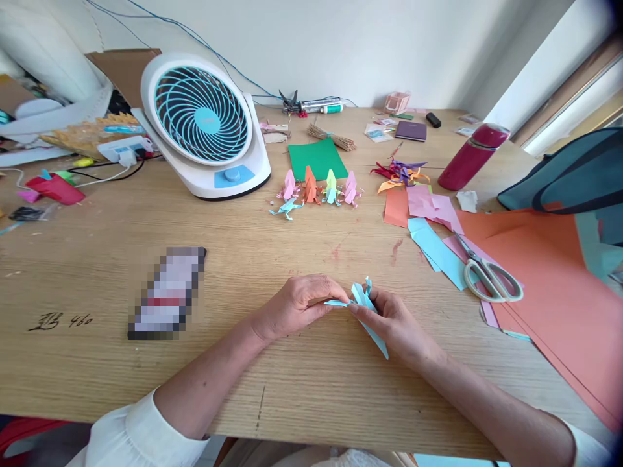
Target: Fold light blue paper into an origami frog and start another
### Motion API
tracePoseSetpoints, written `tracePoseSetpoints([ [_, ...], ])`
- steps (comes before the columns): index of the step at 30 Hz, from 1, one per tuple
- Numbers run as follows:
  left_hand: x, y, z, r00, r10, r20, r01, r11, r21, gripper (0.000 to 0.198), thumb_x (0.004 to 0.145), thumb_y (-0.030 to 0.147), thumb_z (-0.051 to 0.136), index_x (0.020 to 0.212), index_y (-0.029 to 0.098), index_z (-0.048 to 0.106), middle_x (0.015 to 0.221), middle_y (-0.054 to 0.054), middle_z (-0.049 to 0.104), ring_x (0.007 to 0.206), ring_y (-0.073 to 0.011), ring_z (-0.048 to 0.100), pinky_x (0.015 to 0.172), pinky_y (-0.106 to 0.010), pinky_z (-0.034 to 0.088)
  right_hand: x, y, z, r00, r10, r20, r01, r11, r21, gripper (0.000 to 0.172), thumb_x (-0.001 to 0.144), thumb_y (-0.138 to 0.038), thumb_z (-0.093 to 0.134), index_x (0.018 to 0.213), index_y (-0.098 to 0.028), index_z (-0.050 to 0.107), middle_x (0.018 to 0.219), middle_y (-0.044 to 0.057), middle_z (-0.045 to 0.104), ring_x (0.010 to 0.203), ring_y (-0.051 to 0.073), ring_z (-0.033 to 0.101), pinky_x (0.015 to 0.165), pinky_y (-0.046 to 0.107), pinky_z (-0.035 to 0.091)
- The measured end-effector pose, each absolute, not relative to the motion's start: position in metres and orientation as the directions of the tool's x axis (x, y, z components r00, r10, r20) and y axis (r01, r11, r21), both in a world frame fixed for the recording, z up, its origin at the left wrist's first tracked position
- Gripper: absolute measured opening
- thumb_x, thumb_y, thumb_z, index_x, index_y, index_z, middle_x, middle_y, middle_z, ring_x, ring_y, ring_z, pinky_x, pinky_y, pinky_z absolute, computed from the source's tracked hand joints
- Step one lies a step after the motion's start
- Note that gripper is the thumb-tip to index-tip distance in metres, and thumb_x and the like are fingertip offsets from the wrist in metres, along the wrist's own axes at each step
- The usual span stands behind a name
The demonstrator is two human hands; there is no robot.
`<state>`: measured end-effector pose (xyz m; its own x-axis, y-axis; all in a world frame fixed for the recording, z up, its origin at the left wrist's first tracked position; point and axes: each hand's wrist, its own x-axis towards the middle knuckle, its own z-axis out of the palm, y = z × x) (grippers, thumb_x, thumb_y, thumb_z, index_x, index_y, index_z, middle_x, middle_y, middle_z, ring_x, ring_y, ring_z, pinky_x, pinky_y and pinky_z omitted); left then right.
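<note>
A light blue folded paper figure (366, 305) sits between both my hands just above the wooden table (302, 383), near its front edge. My left hand (296, 306) pinches a thin flap on the figure's left side with closed fingers. My right hand (396, 324) grips the figure's body, fingers closed round it, with a long pointed tip sticking out below the hand. Several finished paper figures (318, 189) in pink, orange, green and blue stand in a row farther back.
A white and blue desk fan (204, 123) stands at the back left. Scissors (487, 275) lie on coloured paper sheets (545, 285) at the right. A red bottle (472, 155), a green sheet (316, 159), and a pixelated object (168, 292) are also on the table.
</note>
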<state>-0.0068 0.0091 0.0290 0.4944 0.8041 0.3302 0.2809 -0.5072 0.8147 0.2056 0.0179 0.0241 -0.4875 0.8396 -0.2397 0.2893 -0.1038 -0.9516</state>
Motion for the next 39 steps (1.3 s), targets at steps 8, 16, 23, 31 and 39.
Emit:
tracePoseSetpoints([
  [8,-0.007,0.008,0.032,0.51,0.819,0.264,0.314,-0.462,0.829,0.015,0.094,0.027,0.056,0.092,0.021,0.069,0.09,-0.006,0.071,0.086,-0.0174,0.065,0.08,-0.027,0.048,0.209,0.022,0.022,-0.594,0.774,-0.22,0.233,-0.096,-0.968,0.039,0.082,-0.056,0.065,0.076,-0.019,0.053,0.062,-0.004,0.041,0.059,0.011,0.034,0.053,0.025,0.027],
  [16,-0.004,0.006,0.026,0.431,0.858,0.28,0.373,-0.451,0.811,0.015,0.094,0.027,0.055,0.092,0.02,0.068,0.087,-0.005,0.069,0.079,-0.0157,0.062,0.074,-0.026,0.046,0.208,0.023,0.021,-0.597,0.779,-0.19,0.199,-0.086,-0.976,0.041,0.08,-0.058,0.066,0.078,-0.019,0.054,0.067,-0.002,0.043,0.063,0.012,0.035,0.055,0.026,0.029],
  [23,-0.005,0.008,0.027,0.505,0.81,0.299,0.335,-0.503,0.797,0.016,0.096,0.026,0.053,0.093,0.02,0.067,0.089,-0.005,0.068,0.083,-0.0161,0.062,0.077,-0.026,0.046,0.207,0.022,0.024,-0.624,0.755,-0.203,0.179,-0.115,-0.977,0.04,0.08,-0.058,0.066,0.078,-0.019,0.055,0.069,-0.002,0.042,0.064,0.013,0.033,0.057,0.026,0.029],
  [31,-0.002,0.007,0.019,0.432,0.866,0.253,0.416,-0.44,0.796,0.014,0.096,0.026,0.05,0.093,0.021,0.062,0.088,-0.003,0.065,0.079,-0.0148,0.059,0.073,-0.025,0.044,0.205,0.02,0.017,-0.574,0.791,-0.213,0.183,-0.13,-0.975,0.038,0.081,-0.056,0.066,0.081,-0.018,0.061,0.071,-0.002,0.046,0.065,0.012,0.036,0.057,0.025,0.03],
  [39,-0.001,0.009,0.016,0.446,0.86,0.248,0.423,-0.446,0.789,0.009,0.095,0.02,0.05,0.094,0.02,0.059,0.089,-0.002,0.065,0.081,-0.0133,0.06,0.075,-0.023,0.044,0.201,0.016,0.016,-0.538,0.832,-0.138,0.204,-0.031,-0.979,0.033,0.083,-0.051,0.064,0.08,-0.018,0.06,0.067,-0.003,0.039,0.063,0.012,0.032,0.058,0.026,0.028],
])
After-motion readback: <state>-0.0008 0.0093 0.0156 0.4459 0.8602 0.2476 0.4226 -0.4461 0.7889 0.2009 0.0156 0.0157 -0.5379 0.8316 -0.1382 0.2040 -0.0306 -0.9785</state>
